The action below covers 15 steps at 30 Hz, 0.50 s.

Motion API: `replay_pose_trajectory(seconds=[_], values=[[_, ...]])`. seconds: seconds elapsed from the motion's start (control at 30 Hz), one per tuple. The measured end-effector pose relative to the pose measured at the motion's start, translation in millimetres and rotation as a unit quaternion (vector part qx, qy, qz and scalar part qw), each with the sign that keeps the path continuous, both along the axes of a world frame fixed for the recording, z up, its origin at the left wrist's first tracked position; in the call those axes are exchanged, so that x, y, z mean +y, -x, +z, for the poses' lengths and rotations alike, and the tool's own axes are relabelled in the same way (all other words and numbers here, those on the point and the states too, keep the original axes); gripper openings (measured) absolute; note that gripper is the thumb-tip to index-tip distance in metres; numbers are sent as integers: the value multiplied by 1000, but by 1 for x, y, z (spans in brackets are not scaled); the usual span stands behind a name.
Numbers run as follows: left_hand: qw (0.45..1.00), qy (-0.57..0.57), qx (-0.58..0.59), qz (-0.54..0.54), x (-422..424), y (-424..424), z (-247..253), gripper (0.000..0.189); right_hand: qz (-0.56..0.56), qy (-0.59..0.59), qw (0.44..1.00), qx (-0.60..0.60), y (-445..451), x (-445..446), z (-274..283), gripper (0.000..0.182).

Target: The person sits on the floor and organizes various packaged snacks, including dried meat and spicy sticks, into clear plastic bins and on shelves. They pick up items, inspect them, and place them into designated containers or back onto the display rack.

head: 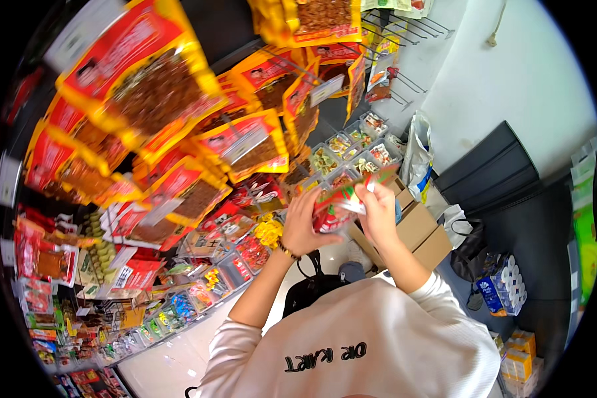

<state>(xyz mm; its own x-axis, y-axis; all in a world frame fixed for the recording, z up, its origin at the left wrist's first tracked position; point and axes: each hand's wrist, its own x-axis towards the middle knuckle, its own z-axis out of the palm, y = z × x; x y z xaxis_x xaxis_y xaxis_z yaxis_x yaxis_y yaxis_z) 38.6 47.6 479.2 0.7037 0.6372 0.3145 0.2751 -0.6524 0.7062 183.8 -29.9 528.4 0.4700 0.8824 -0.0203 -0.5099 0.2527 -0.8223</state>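
Observation:
Between my two hands is a red and green snack packet (pixel 339 204) of shiny plastic, somewhat blurred. My left hand (pixel 303 219) lies along its left side, fingers up and thumb beneath, with a beaded bracelet at the wrist. At the packet's right end my right hand (pixel 377 211) pinches the edge between thumb and fingers. Just above and left of the hands, yellow and red snack bags (pixel 251 142) hang from metal hooks with price tag holders. Behind the packet stand clear plastic bins (pixel 324 160) of small wrapped snacks.
Open cardboard boxes (pixel 418 229) stand right of my right hand, near a white plastic bag (pixel 418 154). More bins (pixel 234 271) line the lower shelf at left. A black bag (pixel 311 288) is close to my body. Packed paper rolls (pixel 502 286) lie at far right.

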Motion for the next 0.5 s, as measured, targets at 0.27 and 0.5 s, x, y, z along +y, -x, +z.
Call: replay_pose_trajectory(seconds=[0.27,0.5], values=[[915,282,-287,16,-15,88,33,53,174,-92,978,-75,114,51,87,20],[758,460,-461,39,-17,128,41,46,-142,-41,808,-570,88,26,89,51]])
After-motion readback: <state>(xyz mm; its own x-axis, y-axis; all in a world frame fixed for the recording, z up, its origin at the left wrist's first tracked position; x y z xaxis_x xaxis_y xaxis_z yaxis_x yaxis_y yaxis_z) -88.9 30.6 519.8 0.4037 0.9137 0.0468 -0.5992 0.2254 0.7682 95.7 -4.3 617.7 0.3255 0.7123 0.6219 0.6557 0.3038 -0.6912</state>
